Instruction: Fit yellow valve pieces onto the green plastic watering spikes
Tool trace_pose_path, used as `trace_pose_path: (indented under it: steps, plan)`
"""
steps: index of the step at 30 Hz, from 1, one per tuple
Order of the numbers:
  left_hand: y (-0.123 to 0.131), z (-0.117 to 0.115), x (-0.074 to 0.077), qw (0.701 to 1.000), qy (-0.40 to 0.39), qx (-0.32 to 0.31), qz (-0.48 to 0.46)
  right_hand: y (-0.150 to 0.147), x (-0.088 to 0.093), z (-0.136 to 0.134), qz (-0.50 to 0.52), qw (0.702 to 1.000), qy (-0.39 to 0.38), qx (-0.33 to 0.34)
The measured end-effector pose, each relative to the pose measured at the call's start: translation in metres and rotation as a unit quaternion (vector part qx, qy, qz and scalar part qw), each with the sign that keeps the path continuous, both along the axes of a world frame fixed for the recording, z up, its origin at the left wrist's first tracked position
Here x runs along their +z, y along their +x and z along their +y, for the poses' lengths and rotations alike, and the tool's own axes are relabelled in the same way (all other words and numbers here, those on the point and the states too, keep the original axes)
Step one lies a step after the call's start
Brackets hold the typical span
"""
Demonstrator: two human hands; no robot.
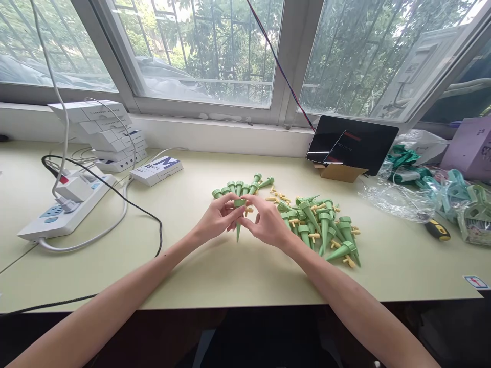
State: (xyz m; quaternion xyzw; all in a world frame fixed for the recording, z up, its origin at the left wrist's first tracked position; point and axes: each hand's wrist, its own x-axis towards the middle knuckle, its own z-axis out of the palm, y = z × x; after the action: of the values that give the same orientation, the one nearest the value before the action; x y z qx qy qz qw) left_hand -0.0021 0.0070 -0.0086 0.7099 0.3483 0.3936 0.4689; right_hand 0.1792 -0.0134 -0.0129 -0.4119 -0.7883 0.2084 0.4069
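Observation:
Both hands meet above the middle of the table around a green plant watering spike, its cap up and its pointed tip down. My left hand is closed, with thumb and fingers on the spike's cap and side. From the other side, my right hand pinches the same spike, index finger by the cap and thumb lower down. A yellow valve piece shows between the right fingers; whether it is fixed to the spike I cannot tell. Behind the hands lies a row of green spikes.
A pile of green spikes mixed with yellow valves lies right of my right hand. More yellow valves lie behind. A tablet leans at the back. Left are a power strip, black cable and white boxes.

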Motion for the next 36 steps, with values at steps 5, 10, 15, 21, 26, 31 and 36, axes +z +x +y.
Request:
trace_pose_path:
  steps: [5, 10, 15, 21, 26, 31, 36]
  plan:
    - [0.001, -0.001, -0.002, 1.000, 0.015, -0.008, 0.014, -0.003, 0.000, -0.003, -0.022, 0.999, 0.027, -0.024]
    - [0.002, -0.005, 0.000, 0.999, 0.021, -0.012, 0.024, -0.005, 0.001, -0.004, -0.032, 0.997, 0.039, -0.052]
    - [0.003, -0.007, 0.000, 1.000, 0.016, -0.009, 0.015, -0.006, 0.002, -0.006, -0.030, 0.997, 0.043, -0.059]
    - [0.003, -0.006, 0.000, 1.000, 0.009, -0.018, -0.018, -0.004, 0.001, -0.004, -0.007, 0.997, 0.041, -0.064]
    - [0.003, -0.003, -0.002, 0.999, 0.016, 0.005, -0.039, -0.002, 0.004, -0.004, 0.011, 0.995, 0.040, -0.086]
    - [0.002, 0.000, -0.004, 0.999, 0.020, 0.038, -0.022, 0.005, 0.018, -0.004, 0.037, 0.992, 0.057, -0.110]
    - [0.000, 0.002, -0.008, 0.998, 0.030, 0.054, 0.016, 0.018, 0.044, -0.004, 0.042, 0.988, 0.081, -0.123]
